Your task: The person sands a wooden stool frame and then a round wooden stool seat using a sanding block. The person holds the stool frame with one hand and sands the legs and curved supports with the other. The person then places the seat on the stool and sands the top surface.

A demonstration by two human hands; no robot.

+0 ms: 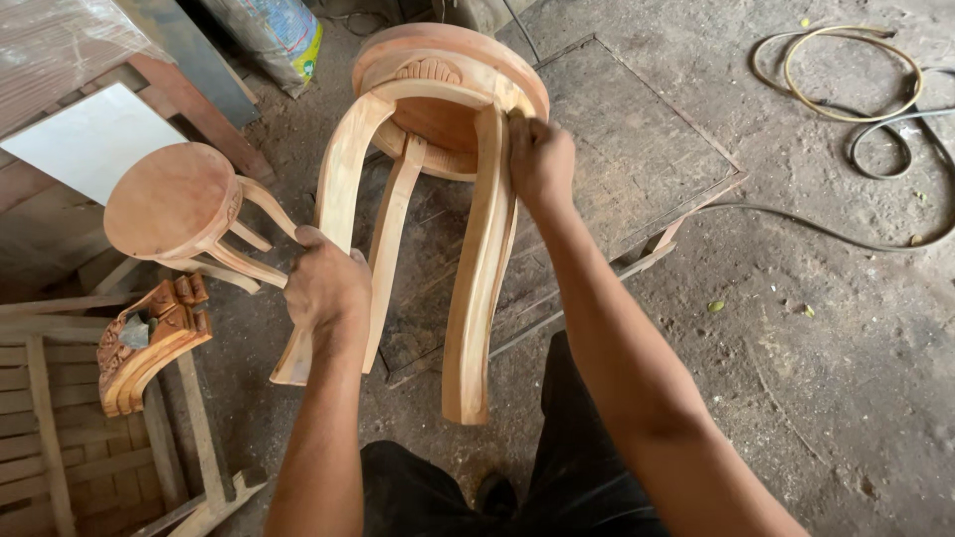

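1. Two hands work on one unfinished wooden stool (438, 149), which lies tipped on its side with its round seat pointing away from the camera and its curved legs reaching back toward the person.
2. The stool rests on a low, flat wooden worktop (637, 149) standing on the dirt floor (846, 348); the leg ends overhang the near edge of the worktop.
3. Left hand (326, 286): the grip is wrapped and pressed together around the lower part of the stool's left leg, near the flared foot.
4. Right hand (540, 159): the grip is pressed together at the top of the nearest leg, where it meets the carved rim under the seat. Whether the fingers pinch something small there cannot be told.
5. A second, smaller round stool (179, 204) lies on its side to the left, well apart from the worktop; its legs point toward the left hand.
6. A carved, curved wooden part (149, 343) rests on a slatted wooden frame (60, 438) at lower left.
7. A white board (95, 139) lies at upper left, beside a printed sack (284, 35).
8. Coiled hoses (856, 89) lie on the floor at upper right, and one runs toward the worktop.
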